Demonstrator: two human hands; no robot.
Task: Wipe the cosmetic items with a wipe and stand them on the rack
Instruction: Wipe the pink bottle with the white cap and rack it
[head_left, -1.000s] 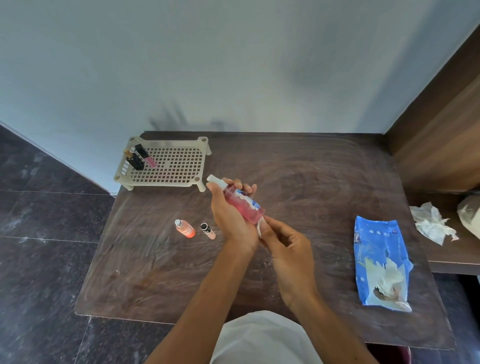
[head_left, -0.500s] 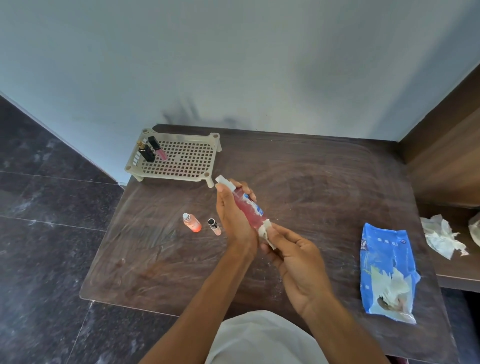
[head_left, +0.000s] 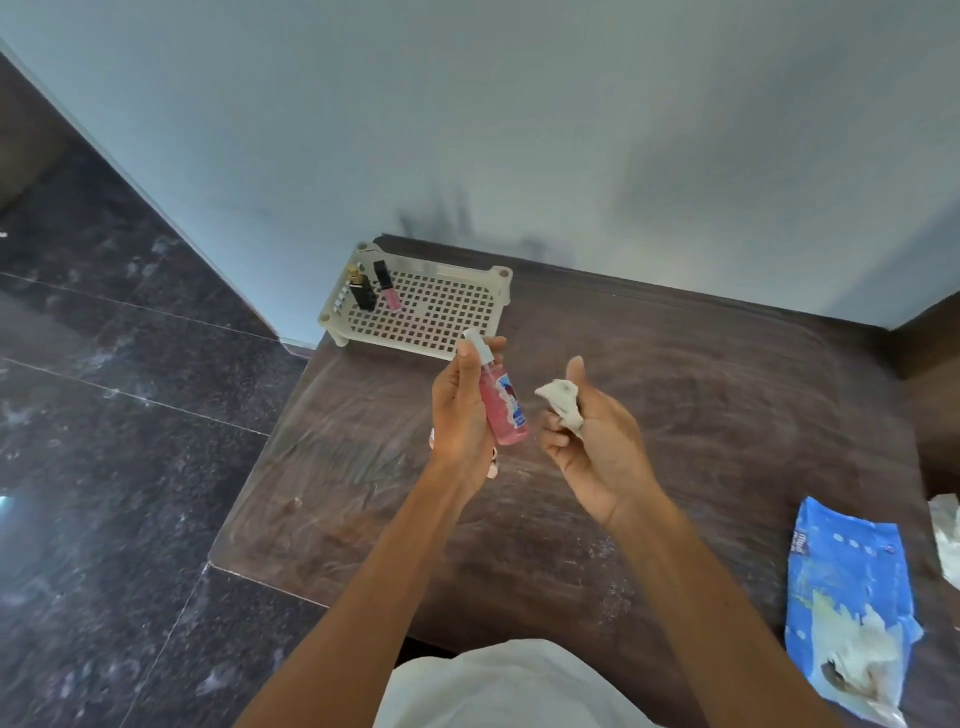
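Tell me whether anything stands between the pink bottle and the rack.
Nothing visible does. The left hand holds the pink bottle close before the rack; the black bottle and pink tube on it stand at its left end.

You're in a home-type room, prob. a dressing corner: dark wood tabletop (head_left: 701, 395) w/ cosmetics rack (head_left: 447, 312), wipes pack (head_left: 841, 582), plain wall (head_left: 519, 130), stone-tile floor (head_left: 130, 415).

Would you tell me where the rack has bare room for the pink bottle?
The rack is bare from the lip gloss to its right edge; its left end is crowded by the black bottle and lip gloss.
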